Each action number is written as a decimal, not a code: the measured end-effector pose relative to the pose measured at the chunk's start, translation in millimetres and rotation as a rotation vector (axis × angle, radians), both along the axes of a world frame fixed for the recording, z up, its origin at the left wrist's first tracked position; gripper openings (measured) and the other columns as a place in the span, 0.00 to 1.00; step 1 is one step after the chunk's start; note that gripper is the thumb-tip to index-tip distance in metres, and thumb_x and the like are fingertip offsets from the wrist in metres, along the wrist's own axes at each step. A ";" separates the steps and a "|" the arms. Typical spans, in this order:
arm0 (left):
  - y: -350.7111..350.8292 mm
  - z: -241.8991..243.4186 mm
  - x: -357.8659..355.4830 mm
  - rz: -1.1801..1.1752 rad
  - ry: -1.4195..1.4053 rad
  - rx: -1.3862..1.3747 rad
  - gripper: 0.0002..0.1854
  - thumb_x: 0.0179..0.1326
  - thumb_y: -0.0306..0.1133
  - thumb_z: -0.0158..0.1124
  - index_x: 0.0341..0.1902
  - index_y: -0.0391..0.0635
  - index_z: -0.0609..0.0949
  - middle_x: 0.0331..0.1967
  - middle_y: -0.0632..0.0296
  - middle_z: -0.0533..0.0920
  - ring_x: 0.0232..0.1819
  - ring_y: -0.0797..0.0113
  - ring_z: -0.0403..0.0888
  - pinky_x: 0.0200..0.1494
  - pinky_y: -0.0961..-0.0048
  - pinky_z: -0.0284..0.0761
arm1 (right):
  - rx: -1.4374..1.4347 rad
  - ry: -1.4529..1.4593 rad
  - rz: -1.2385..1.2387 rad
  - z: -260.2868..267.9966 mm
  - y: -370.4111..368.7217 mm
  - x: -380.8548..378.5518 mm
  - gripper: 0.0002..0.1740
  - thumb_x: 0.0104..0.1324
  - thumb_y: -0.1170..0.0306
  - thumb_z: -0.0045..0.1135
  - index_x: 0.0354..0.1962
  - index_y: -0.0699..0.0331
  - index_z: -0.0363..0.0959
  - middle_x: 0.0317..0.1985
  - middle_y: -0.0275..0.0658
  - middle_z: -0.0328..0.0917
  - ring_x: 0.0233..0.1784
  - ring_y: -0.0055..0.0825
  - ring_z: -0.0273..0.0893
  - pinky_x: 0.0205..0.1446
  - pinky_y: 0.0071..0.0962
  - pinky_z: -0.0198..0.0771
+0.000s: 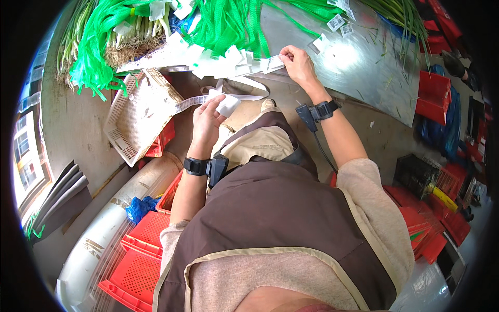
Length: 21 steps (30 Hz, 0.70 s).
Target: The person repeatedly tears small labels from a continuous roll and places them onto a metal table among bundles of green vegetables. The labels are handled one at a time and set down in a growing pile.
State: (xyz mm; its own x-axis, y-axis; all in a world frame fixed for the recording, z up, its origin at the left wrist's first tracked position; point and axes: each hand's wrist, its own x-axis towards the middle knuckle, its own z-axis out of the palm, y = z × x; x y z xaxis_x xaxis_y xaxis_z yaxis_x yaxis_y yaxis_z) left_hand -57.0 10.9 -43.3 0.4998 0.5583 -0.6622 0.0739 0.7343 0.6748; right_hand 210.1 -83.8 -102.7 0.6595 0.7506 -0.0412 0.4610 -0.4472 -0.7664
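My left hand (207,123) is raised over my lap with a strip of printed labels (191,103) between its fingers. Part of the strip trails left to a plastic crate, and a white loop (253,86) of it hangs on the right. At the metal table's near edge, my right hand (299,67) pinches a white printed label (275,62) between thumb and fingertips. Beside it, several white tags (230,62) line the edge, at the ends of green mesh net bags (230,27). Bunches of green onions (138,37) lie at the far left, roots toward me.
A pale perforated crate (144,113) stands tilted below the metal table (374,74). Red crates (134,269) and a large white roll (101,230) are at my left. More red crates (432,103) stand to the right, where a gloved hand (453,64) shows.
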 end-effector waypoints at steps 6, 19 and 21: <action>1.7 1.6 -7.3 0.020 -0.029 -0.003 0.15 0.65 0.30 0.51 0.48 0.30 0.75 0.43 0.52 0.80 0.42 0.65 0.81 0.48 0.70 0.76 | 0.001 0.076 0.007 -7.5 2.5 -8.3 0.06 0.57 0.71 0.59 0.31 0.65 0.76 0.24 0.37 0.78 0.27 0.25 0.75 0.34 0.25 0.70; 5.6 7.2 -18.0 -0.109 -0.016 0.083 0.18 0.58 0.23 0.59 0.54 0.35 0.73 0.42 0.61 0.80 0.41 0.75 0.79 0.42 0.80 0.73 | -0.050 -0.537 -0.068 14.5 1.2 -9.0 0.20 0.42 0.64 0.71 0.32 0.60 0.73 0.33 0.43 0.76 0.42 0.41 0.70 0.47 0.36 0.65; 7.7 6.7 -22.4 -0.171 -0.038 0.116 0.20 0.56 0.20 0.60 0.54 0.38 0.73 0.41 0.64 0.80 0.40 0.76 0.78 0.40 0.82 0.72 | -0.034 -0.426 -0.038 14.1 3.1 -0.6 0.22 0.42 0.63 0.72 0.31 0.64 0.71 0.30 0.45 0.76 0.38 0.40 0.73 0.42 0.36 0.68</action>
State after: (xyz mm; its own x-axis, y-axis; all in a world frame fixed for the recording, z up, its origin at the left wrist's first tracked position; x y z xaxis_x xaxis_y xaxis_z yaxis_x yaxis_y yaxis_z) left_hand -79.3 18.6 -36.6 0.6170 0.5351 -0.5770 0.1635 0.6301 0.7591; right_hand 209.5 -80.8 -88.6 0.6503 0.7282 0.2162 0.7157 -0.4920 -0.4957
